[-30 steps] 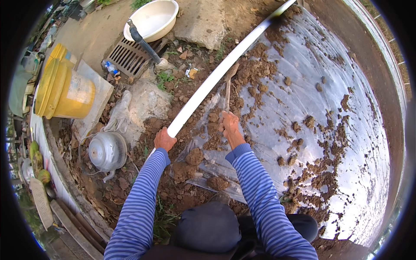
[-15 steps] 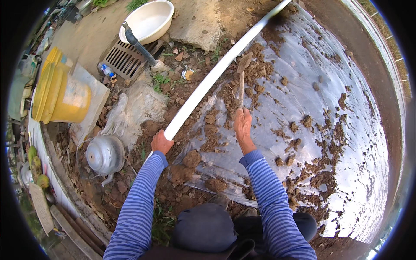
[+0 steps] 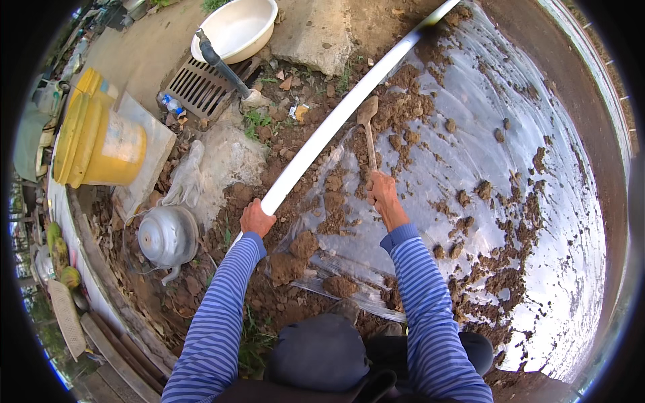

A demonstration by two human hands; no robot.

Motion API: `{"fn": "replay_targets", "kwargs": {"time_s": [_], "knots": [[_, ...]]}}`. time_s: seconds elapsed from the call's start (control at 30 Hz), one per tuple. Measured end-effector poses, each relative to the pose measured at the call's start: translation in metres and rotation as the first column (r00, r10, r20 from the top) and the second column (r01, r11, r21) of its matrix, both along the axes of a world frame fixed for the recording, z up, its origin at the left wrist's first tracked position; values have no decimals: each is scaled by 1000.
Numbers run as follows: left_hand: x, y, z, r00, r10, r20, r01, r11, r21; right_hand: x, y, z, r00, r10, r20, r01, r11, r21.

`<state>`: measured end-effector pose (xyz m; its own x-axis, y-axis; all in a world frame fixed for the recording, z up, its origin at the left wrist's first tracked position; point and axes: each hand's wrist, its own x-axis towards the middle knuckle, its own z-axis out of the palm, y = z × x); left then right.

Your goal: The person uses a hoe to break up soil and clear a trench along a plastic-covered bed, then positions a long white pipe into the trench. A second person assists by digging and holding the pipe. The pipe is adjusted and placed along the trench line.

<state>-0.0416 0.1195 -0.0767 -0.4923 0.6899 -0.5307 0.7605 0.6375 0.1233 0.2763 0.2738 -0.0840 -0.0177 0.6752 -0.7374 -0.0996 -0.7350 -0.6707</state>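
My left hand (image 3: 256, 217) is wrapped round the near part of a long white pipe (image 3: 336, 121), which slants up to the far right. To its right, my right hand (image 3: 383, 192) grips the wooden handle of a small trowel (image 3: 367, 115). The trowel's mud-covered blade points away from me, close to the pipe and beside heaped brown soil (image 3: 403, 107). Beneath the right hand spreads a sheet of clear plastic film (image 3: 443, 181), scattered with clods. Bare earth with larger clods (image 3: 304, 244) lies between my forearms.
A dented metal kettle (image 3: 168, 235) sits left of my left hand. Farther left stand yellow buckets (image 3: 107, 148) on a slab. Beyond are a drain grate (image 3: 201, 91), an upright dark pipe stub (image 3: 222, 64) and a white basin (image 3: 235, 30). Concrete lumps (image 3: 235, 161) edge the soil.
The trowel's blade has swung left, nearer the white pipe, and my right hand has tilted with it. My left hand keeps its hold on the pipe; the whole view has shifted slightly.
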Motion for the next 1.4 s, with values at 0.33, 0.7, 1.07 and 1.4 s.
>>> {"fn": "replay_targets", "kwargs": {"time_s": [0.33, 0.7, 1.07, 1.4], "knots": [[-1, -2, -1, 1000, -19, 3, 19, 1000, 24, -13, -37, 0, 968, -37, 247, -63, 920, 387], [-2, -1, -3, 1000, -21, -3, 21, 1000, 21, 17, 100, -11, 839, -267, 474, -178, 689, 703], [-3, -2, -5, 1000, -13, -3, 13, 1000, 19, 21, 46, -11, 982, -23, 189, -28, 964, 265], [-3, -2, -4, 1000, -8, -8, 8, 999, 34, 16, 70, -45, 905, -222, 363, -101, 716, 691]]}}
